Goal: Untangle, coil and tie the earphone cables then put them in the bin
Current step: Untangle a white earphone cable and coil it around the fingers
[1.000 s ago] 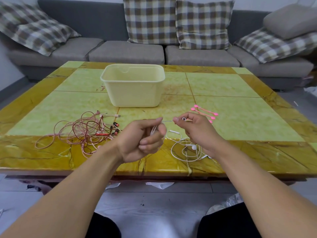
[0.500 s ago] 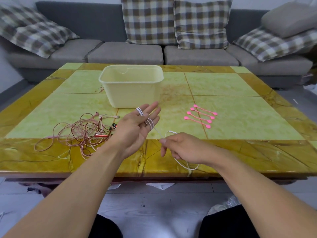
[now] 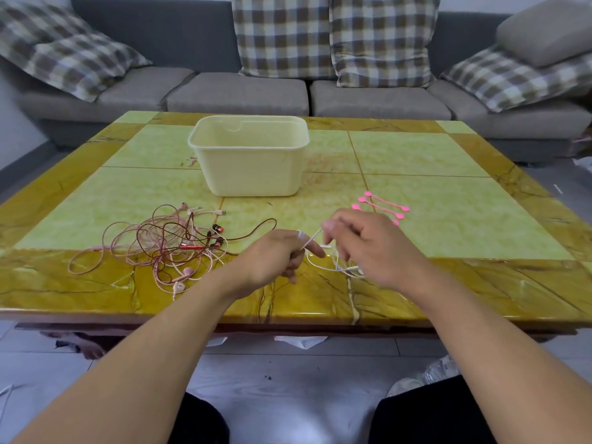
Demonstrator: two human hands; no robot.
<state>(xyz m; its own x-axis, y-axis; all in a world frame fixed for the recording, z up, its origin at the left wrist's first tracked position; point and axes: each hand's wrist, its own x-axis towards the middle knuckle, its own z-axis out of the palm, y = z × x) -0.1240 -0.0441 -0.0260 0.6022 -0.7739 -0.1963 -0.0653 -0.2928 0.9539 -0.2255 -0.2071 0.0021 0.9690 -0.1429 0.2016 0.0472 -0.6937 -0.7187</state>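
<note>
White earphone cable (image 3: 312,241) held between both hands above near edge of bench (image 3: 448,174), slack loops pooled on bench under right hand (image 3: 371,248). Left hand (image 3: 275,257) curled, fingers wrapped round cable, a white turn visible over one finger; strand runs taut up-right from it to right hand. Right hand raised just beside left, fingers bent, thumb and forefinger pinching the strand at its upper end; tips motion-blurred, exact contact hard to tell. Tangled pink and dark-red earphones (image 3: 166,245) heaped on bench left of left hand, well apart from white cable, one dark-red strand trailing right toward left hand; red earbuds and pale pink earbuds visible in the heap. Pale yellow bin (image 3: 250,168) upright near bench centre, beyond both hands, apart from all cables; inside not visible. Pink cable ties (image 3: 384,205) laid side by side on bench right of bin, just behind right hand, nearest one partly hidden by it. Grey sofa (image 3: 288,94) with plaid cushions (image 3: 378,40) behind bench. White paper scraps (image 3: 301,341) on floor under bench edge. Dark trousers at bottom of view.
</note>
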